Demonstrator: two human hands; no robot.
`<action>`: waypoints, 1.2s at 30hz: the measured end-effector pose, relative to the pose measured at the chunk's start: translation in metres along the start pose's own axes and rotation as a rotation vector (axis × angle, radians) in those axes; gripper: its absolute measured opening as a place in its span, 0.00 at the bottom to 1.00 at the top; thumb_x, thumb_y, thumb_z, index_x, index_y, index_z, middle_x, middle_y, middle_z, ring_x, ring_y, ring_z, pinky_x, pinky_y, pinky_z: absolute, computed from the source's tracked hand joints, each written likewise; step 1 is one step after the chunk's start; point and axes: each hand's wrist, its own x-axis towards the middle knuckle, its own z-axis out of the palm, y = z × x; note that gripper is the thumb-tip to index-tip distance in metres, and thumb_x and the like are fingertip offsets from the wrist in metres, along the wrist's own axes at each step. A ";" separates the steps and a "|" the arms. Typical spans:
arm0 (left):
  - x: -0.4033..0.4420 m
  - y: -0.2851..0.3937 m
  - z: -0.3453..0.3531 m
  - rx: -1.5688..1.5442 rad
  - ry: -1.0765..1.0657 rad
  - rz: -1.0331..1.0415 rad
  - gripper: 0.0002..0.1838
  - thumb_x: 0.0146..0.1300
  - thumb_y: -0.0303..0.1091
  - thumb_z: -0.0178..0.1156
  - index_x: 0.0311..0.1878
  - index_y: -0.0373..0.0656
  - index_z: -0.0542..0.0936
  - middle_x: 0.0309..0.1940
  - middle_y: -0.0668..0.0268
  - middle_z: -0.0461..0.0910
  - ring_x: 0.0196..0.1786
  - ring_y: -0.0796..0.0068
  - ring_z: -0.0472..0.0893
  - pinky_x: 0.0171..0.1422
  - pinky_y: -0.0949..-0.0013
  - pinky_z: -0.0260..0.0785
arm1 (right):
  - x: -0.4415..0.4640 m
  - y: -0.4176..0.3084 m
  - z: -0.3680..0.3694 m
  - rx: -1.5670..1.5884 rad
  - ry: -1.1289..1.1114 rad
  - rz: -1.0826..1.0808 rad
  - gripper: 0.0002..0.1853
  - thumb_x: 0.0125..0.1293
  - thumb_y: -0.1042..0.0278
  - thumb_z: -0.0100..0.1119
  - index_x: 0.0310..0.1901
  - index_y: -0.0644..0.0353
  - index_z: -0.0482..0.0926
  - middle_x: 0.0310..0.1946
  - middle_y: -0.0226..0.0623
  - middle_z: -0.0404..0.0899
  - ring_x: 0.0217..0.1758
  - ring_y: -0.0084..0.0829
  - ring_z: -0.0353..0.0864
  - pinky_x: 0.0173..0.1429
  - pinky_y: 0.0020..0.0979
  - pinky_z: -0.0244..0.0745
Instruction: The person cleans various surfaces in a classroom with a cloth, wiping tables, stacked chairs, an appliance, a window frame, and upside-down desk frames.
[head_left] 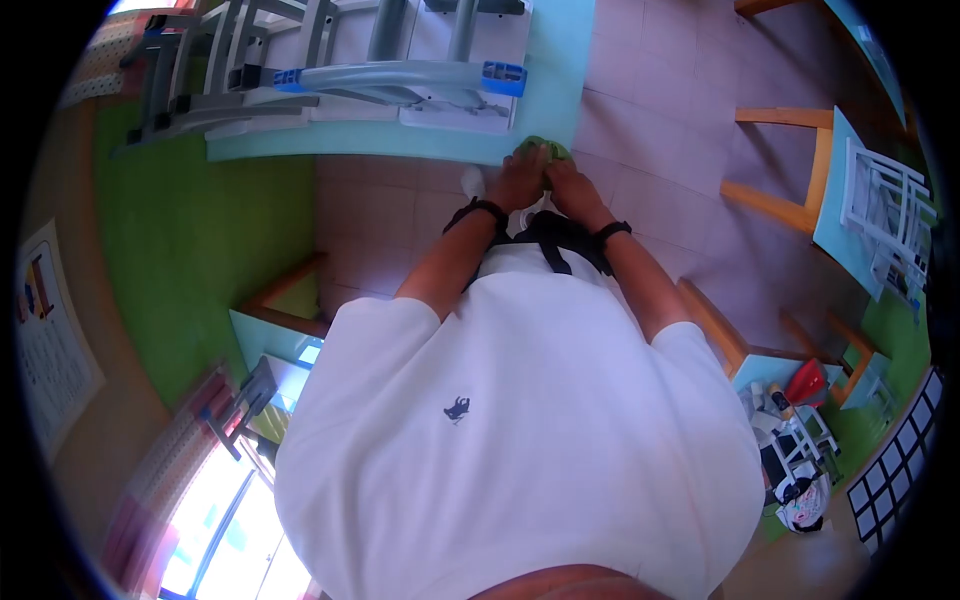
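Note:
Both my hands meet at the near right corner of a light blue table [555, 70]. Under and between the fingers is a crumpled green cloth [546, 146]. My left hand [521, 178] presses its fingers on the cloth's left part. Close against it, my right hand [575, 190] has its fingers closed on the cloth's right part. The cloth lies at the table edge, mostly covered by the fingers. Grey-legged chairs [400, 75] with blue feet are stacked upside down on the same table, left of my hands.
More blue-topped tables with wooden legs [780, 195] stand on the right, one carrying an upturned white chair [885, 200]. A cluttered table [790, 420] is at lower right. Pinkish floor tiles [650, 130] run between them. A green wall [200, 230] and a window [230, 520] are on the left.

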 end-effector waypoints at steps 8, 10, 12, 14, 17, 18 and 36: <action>-0.008 -0.010 -0.008 0.184 0.035 -0.041 0.34 0.61 0.34 0.53 0.71 0.36 0.60 0.62 0.50 0.67 0.64 0.49 0.67 0.59 0.49 0.65 | 0.014 -0.016 0.018 0.034 0.017 0.012 0.17 0.52 0.77 0.54 0.47 0.62 0.75 0.46 0.45 0.76 0.55 0.47 0.74 0.56 0.47 0.72; -0.023 -0.033 0.005 0.159 0.142 0.001 0.34 0.61 0.33 0.53 0.72 0.38 0.60 0.64 0.51 0.66 0.66 0.49 0.66 0.61 0.49 0.65 | 0.019 -0.027 0.029 0.129 -0.044 0.035 0.20 0.53 0.78 0.53 0.50 0.62 0.75 0.48 0.46 0.76 0.58 0.47 0.73 0.59 0.47 0.71; -0.029 -0.061 0.003 0.142 0.257 0.051 0.34 0.61 0.33 0.52 0.72 0.39 0.60 0.67 0.52 0.64 0.69 0.49 0.65 0.63 0.49 0.64 | 0.028 -0.041 0.028 0.075 -0.014 0.023 0.21 0.52 0.78 0.53 0.51 0.62 0.75 0.50 0.47 0.76 0.59 0.47 0.72 0.62 0.47 0.69; -0.043 -0.083 -0.008 0.190 0.258 0.143 0.32 0.61 0.33 0.53 0.70 0.39 0.63 0.68 0.54 0.65 0.70 0.48 0.65 0.64 0.49 0.65 | 0.033 -0.066 0.031 0.029 0.001 0.014 0.23 0.51 0.79 0.54 0.53 0.62 0.75 0.52 0.48 0.76 0.61 0.48 0.71 0.64 0.47 0.67; -0.052 -0.114 -0.024 0.086 0.139 0.133 0.32 0.62 0.33 0.53 0.71 0.43 0.63 0.68 0.56 0.66 0.71 0.48 0.63 0.66 0.46 0.63 | 0.052 -0.090 0.034 0.005 0.040 -0.012 0.26 0.50 0.80 0.54 0.55 0.63 0.74 0.55 0.49 0.75 0.63 0.50 0.69 0.68 0.44 0.65; -0.058 -0.126 -0.027 0.074 0.139 0.136 0.32 0.62 0.33 0.53 0.71 0.43 0.63 0.68 0.56 0.66 0.71 0.48 0.63 0.66 0.46 0.63 | 0.061 -0.101 0.037 0.013 0.009 0.016 0.25 0.50 0.80 0.54 0.55 0.63 0.74 0.55 0.49 0.75 0.64 0.50 0.69 0.69 0.44 0.64; -0.200 -0.415 -0.114 0.117 0.331 -0.271 0.28 0.66 0.41 0.55 0.65 0.34 0.67 0.59 0.45 0.72 0.64 0.45 0.69 0.63 0.48 0.64 | 0.335 -0.294 0.195 -0.083 -0.091 -0.311 0.26 0.52 0.67 0.62 0.55 0.59 0.74 0.51 0.41 0.77 0.57 0.40 0.76 0.58 0.41 0.76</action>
